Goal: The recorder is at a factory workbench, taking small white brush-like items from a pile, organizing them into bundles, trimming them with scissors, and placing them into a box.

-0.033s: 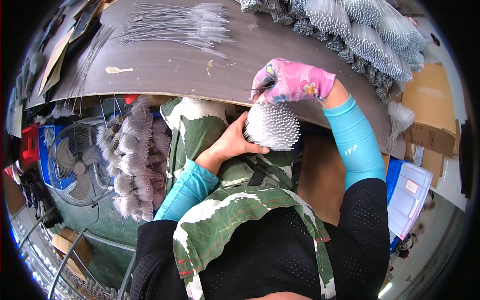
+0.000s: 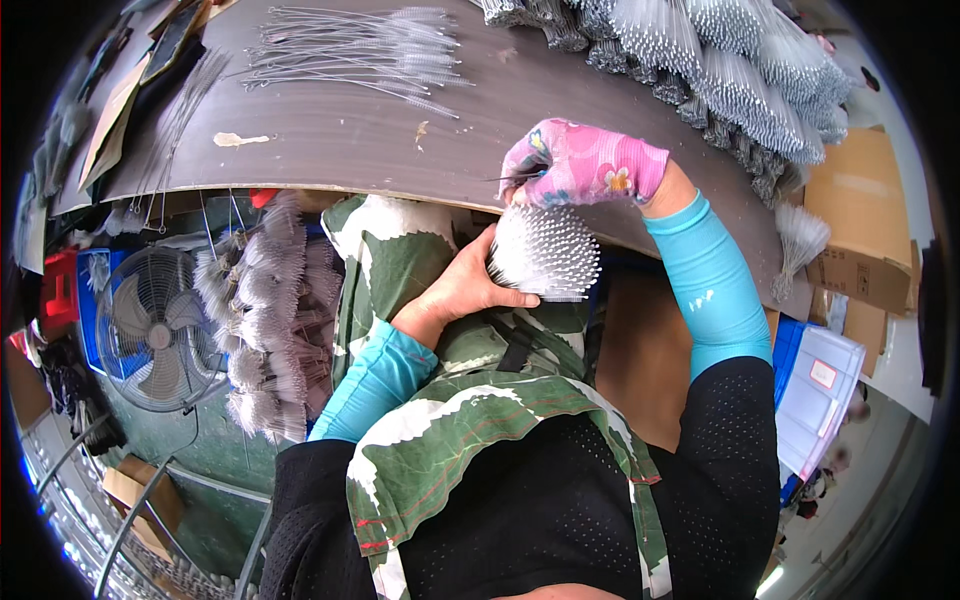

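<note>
My left hand (image 2: 470, 280), bare, is wrapped round a thick bundle of thin wire brushes (image 2: 545, 255) above my lap. Their white-tipped ends point toward me and to the right. At the far side of this bundle is my right hand (image 2: 575, 165), in a pink flowered glove. Its fingers are curled in a pinch at the bundle's edge, and a thin dark wire (image 2: 497, 179) sticks out to their left. The glove hides where that wire ends. Loose wire brushes (image 2: 355, 55) lie spread on the brown table (image 2: 330, 150) beyond my hands.
Many brush bundles (image 2: 700, 60) are piled at the table's far right, near a cardboard box (image 2: 860, 220). More bundles (image 2: 270, 310) hang below the table edge at left, beside a standing fan (image 2: 158, 330). A translucent plastic bin (image 2: 820, 385) stands at right.
</note>
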`<state>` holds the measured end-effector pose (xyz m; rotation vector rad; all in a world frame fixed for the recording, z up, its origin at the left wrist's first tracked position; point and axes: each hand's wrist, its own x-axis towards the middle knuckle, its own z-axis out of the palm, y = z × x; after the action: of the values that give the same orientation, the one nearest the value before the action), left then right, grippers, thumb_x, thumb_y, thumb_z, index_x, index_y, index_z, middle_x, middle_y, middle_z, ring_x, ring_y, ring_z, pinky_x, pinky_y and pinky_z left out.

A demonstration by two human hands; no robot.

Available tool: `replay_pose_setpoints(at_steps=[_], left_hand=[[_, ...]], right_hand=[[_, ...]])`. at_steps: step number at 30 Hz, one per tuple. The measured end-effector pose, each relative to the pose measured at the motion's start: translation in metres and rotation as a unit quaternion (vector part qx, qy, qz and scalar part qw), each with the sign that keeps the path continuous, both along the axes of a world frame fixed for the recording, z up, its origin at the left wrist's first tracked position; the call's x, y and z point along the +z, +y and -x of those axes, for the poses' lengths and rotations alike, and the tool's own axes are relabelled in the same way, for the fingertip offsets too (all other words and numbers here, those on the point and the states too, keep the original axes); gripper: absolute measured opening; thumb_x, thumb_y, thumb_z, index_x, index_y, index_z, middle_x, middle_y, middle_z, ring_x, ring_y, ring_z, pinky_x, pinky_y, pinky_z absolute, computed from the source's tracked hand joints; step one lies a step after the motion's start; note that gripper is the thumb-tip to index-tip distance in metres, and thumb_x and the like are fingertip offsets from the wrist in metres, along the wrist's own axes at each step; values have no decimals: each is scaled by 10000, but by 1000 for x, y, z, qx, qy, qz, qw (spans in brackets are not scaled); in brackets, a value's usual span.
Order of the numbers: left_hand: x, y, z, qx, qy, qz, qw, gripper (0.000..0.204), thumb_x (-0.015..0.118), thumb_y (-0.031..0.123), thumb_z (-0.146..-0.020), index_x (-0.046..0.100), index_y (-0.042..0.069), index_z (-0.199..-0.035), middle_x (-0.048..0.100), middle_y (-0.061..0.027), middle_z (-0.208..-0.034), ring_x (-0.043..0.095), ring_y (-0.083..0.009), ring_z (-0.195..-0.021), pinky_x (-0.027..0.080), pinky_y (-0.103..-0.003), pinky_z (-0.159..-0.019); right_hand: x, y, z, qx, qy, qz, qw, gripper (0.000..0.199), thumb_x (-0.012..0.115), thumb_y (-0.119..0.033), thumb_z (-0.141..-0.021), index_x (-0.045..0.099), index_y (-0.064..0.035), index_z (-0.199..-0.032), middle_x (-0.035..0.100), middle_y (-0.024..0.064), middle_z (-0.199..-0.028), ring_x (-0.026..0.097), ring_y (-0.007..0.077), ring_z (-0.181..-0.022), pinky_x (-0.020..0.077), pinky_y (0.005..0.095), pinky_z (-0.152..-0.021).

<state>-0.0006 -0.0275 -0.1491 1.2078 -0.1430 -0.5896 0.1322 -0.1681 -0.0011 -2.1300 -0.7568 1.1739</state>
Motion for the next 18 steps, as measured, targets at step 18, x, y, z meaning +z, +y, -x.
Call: replay_pose_setpoints(at_steps=[18], left_hand=[[1,5,6,33,132,167,976,804,837,227,-629,423,4,-1281,547,-64,-1193,497,-165,-1106,364,-328,-986]], right_hand=[[-37,4,3,-396,-69,-284,871,155,538,-149,-915,592,-25,-990,588,-7,-800,547,55,-705,432,188,-603]])
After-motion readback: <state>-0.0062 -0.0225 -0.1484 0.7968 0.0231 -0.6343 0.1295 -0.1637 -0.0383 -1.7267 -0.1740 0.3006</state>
